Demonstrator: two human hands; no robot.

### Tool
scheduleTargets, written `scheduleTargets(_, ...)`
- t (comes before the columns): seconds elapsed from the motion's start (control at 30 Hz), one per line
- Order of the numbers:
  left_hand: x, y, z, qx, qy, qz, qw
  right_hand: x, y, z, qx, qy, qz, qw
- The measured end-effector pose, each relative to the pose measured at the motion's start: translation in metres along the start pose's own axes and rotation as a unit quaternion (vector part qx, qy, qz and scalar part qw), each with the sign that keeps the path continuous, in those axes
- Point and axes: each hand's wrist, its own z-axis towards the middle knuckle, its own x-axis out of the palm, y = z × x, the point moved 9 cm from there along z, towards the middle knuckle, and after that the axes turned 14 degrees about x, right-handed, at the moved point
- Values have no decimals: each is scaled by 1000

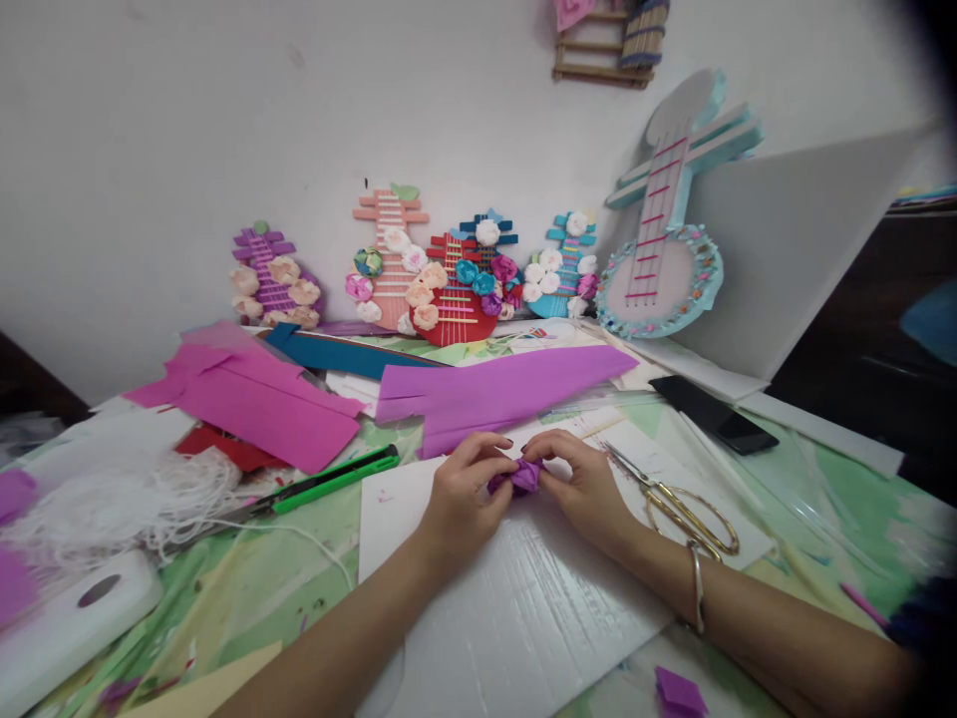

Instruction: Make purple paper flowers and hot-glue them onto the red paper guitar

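Both hands meet over a white board [478, 618] at the middle of the table. Between their fingertips is a small crumpled purple paper piece [526, 475]. My left hand [468, 489] pinches its left side, thumb and fingers pressed together. On the right side, my right hand [583, 484] grips it with thumb and index finger; a bracelet circles that wrist. Gold-handled scissors [677, 509] lie just right of my right hand. Behind the hands stretches a long purple paper sheet [500, 394].
A green cutter [336, 479], white string [135, 499] and pink sheets [261, 399] lie at left. A black phone [714, 414] rests at right. Several decorated instrument models, including a large pale blue one [662, 279], stand along the wall. A folded purple square [680, 692] sits near the front.
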Motion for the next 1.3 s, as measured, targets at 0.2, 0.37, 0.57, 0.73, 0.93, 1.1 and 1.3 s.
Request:
scheduleTargets(0.2, 1, 6, -1, -31, 11, 5, 999, 1, 4, -2, -12, 3, -15, 1000)
scheduleTargets(0.37, 1, 11, 0, -66, 17, -6, 998, 0, 5, -3, -7, -4, -34, 999)
scheduleTargets(0.57, -2, 11, 1, -81, -1, -3, 997, 2, 15, -7, -52, -18, -81, 995)
scheduleTargets(0.73, -3, 1, 3, -33, -16, 22, 999, 6, 27, -16, -124, -33, -128, 983)
scheduleTargets(0.93, -6, 0, 5, -23, -16, 37, 999, 6, 30, -18, -161, -44, -148, 975)
scheduleTargets(1.1, -2, 1, 4, -22, 0, 15, 1000, 7, 30, -18, -172, -47, -173, 969)
scheduleTargets(1.3, -2, -1, 4, -15, -8, 14, 1000, 6, 36, -20, -188, -69, -210, 957)
